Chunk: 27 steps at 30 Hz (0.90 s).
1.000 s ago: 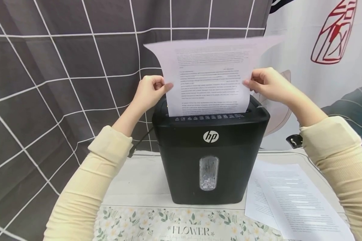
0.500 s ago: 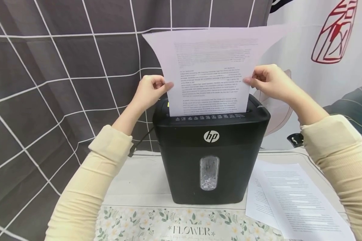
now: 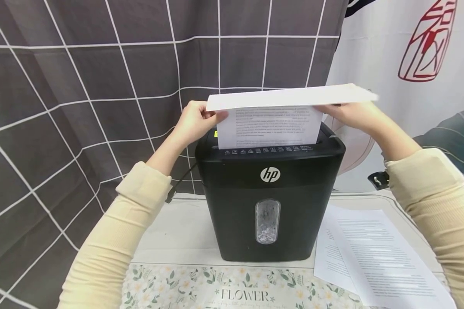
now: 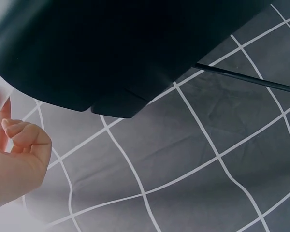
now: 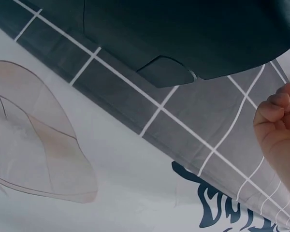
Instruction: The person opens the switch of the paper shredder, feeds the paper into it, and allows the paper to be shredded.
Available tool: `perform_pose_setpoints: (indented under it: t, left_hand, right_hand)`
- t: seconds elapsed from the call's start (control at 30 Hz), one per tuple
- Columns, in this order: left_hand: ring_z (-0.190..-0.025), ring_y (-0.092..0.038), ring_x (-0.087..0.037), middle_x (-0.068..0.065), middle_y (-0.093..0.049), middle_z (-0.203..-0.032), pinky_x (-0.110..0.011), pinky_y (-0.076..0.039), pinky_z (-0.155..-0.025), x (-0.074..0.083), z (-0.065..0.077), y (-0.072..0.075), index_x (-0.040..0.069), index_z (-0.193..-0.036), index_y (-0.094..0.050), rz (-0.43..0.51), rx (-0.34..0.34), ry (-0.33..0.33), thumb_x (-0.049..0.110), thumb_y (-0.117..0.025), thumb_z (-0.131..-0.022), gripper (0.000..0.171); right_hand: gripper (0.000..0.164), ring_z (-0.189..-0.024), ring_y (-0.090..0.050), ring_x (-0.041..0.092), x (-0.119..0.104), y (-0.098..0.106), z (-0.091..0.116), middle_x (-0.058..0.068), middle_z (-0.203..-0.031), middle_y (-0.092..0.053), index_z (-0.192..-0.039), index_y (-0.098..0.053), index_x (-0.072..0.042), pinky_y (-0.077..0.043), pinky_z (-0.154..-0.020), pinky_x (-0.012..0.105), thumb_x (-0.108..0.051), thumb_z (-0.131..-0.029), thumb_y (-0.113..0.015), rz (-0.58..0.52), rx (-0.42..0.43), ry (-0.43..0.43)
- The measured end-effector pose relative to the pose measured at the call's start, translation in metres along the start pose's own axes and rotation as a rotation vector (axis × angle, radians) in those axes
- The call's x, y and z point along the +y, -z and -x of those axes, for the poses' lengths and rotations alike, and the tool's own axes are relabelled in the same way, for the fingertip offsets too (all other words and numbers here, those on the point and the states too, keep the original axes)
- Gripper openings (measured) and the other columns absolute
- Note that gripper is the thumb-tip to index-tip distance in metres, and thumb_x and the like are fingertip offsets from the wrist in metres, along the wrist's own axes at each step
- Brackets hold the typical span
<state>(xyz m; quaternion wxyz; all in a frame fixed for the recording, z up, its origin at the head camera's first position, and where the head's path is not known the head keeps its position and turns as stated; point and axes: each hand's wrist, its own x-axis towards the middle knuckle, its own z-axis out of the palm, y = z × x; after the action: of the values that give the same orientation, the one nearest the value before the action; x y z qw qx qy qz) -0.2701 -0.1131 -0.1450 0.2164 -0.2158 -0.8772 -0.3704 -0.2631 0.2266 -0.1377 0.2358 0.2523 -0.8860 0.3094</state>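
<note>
A printed sheet of paper (image 3: 270,125) stands with its lower edge in the top slot of a black HP paper shredder (image 3: 236,206). Its upper part folds forward, so the blank back faces up. My left hand (image 3: 197,122) pinches the sheet's left edge between thumb and fingers. At the right edge, my right hand (image 3: 352,113) pinches the paper, partly hidden under the folded flap. In the left wrist view the left hand (image 4: 21,154) shows beside the shredder's dark side. The right hand (image 5: 280,125) appears at the right wrist view's edge with curled fingers.
Two printed sheets (image 3: 386,257) lie overlapping on the table right of the shredder. Paper shreds show through its clear window (image 3: 267,222). A black cord (image 3: 181,180) runs off its left side. A grid-patterned curtain (image 3: 100,86) hangs behind. A floral mat (image 3: 201,283) covers the table's front.
The sheet's upper part, upright before, has flopped forward and down over my right fingers. Both hands stay at the sheet's sides, a little lower. The shredder and loose sheets have not moved.
</note>
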Motion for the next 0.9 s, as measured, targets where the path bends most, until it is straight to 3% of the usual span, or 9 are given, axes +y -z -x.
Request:
perform_pose_setpoints:
  t: [0.23,0.57,0.9]
  left_hand:
    - [-0.053,-0.035,-0.007,0.006,-0.039,-0.049,-0.022,-0.024,-0.05,0.001,0.0,-0.004,0.001,-0.089,-0.073,0.071,0.014,-0.043,0.019,-0.069,-0.085,0.019]
    - [-0.054,-0.038,-0.009,0.005,-0.04,-0.05,-0.022,-0.026,-0.049,-0.005,0.003,-0.011,0.001,-0.093,-0.073,0.079,0.007,-0.005,0.021,-0.068,-0.085,0.022]
    - [-0.053,-0.037,-0.01,0.005,-0.04,-0.051,-0.022,-0.026,-0.049,-0.008,0.004,-0.015,0.0,-0.091,-0.072,0.041,-0.002,-0.031,0.02,-0.069,-0.085,0.021]
  right_hand:
    - [0.029,-0.068,-0.059,-0.011,-0.001,-0.002,0.0,-0.029,-0.079,-0.063,-0.109,-0.062,0.011,-0.043,-0.063,0.005,-0.009,-0.089,-0.063,-0.109,-0.013,0.046]
    - [0.025,-0.059,-0.056,-0.007,0.001,-0.007,-0.002,-0.021,-0.074,-0.065,-0.102,-0.063,0.014,-0.042,-0.058,0.007,-0.006,-0.086,-0.066,-0.106,0.048,0.039]
    - [0.03,-0.058,-0.051,-0.004,0.002,-0.009,-0.001,-0.028,-0.069,-0.06,-0.105,-0.062,0.014,-0.038,-0.055,0.011,-0.01,-0.087,-0.066,-0.141,0.071,-0.012]
